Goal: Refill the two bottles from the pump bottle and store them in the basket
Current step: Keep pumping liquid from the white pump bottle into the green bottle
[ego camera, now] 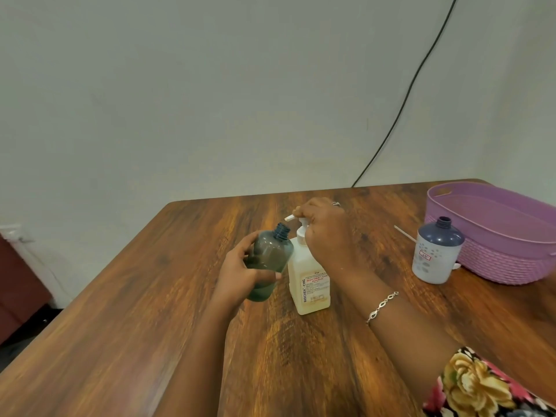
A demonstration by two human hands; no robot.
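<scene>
Here, teal bottle (pixel 272 255) within left hand (pixel 240 275).

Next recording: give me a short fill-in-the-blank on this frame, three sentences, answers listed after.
1. The left hand grips the dark bottle, whose neck has no ____.
2. The right hand grips the head of the white pump bottle, which stands ____ on the table.
3. The blue-and-white bottle stands beside the basket, whose colour is ____.
Answers: cap; upright; purple.

Purple basket (pixel 493 236), teal bottle (pixel 269 260), floral sleeve (pixel 475 383).
</scene>
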